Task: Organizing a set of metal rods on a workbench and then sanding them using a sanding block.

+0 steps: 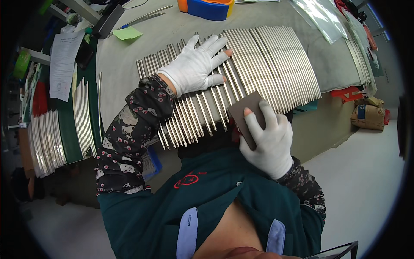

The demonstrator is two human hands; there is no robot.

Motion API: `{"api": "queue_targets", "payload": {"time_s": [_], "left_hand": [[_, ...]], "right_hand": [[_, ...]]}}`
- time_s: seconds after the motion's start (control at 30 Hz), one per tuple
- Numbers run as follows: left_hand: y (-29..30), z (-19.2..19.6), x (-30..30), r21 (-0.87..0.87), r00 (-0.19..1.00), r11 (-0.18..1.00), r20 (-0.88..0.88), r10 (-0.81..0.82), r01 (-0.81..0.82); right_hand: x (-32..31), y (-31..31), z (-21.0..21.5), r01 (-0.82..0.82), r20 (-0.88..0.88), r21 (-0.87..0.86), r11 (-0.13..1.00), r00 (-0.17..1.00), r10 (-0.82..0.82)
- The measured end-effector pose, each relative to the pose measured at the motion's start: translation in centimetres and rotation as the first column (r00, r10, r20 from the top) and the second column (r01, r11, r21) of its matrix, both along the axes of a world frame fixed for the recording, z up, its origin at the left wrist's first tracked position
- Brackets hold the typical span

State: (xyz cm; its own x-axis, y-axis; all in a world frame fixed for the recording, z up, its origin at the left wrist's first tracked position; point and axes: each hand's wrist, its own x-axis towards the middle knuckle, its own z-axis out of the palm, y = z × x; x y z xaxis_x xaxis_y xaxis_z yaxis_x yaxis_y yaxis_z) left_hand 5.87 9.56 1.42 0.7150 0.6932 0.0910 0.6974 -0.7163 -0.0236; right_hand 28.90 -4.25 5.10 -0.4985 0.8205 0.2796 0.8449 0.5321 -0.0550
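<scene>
A long row of thin shiny metal rods (263,60) lies side by side across a grey table (125,64). My left hand (196,64), in a white glove with cut fingertips, presses flat on the rods with fingers spread. My right hand (269,138), also gloved, grips a dark brown rectangular abrasive pad (246,114) at the near ends of the rods, just below the left hand.
More metal rods lie stacked on a green surface at the left (84,116) and on a rack farther left (45,142). A blue and orange ring (209,8) and a green note (128,33) sit at the table's far side. Clear plastic bags (323,17) lie at far right.
</scene>
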Motion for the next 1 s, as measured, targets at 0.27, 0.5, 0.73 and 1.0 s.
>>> {"api": "queue_targets", "payload": {"time_s": [0.27,0.5,0.73,1.0], "left_hand": [[0.1,0.1,0.5,0.011,0.999,1.0,0.044,-0.005,0.005],[1.0,-0.3,2.4,0.046,1.0,0.999,-0.008,0.016,-0.016],[2.1,-0.5,5.1,0.103,0.998,0.994,0.065,0.027,-0.034],[4.9,-0.4,-0.4,-0.141,0.926,0.983,0.342,0.16,-0.117]], "right_hand": [[-1.5,1.8,0.2,0.05,0.027,0.084,0.995,0.998,-0.052],[5.0,-3.7,0.9,0.024,-0.193,0.039,0.999,0.981,-0.016],[6.8,-4.4,-0.3,0.101,-0.232,0.073,0.992,0.969,-0.082],[6.2,-5.1,-2.1,0.059,-0.192,-0.03,0.998,0.979,-0.063]]}}
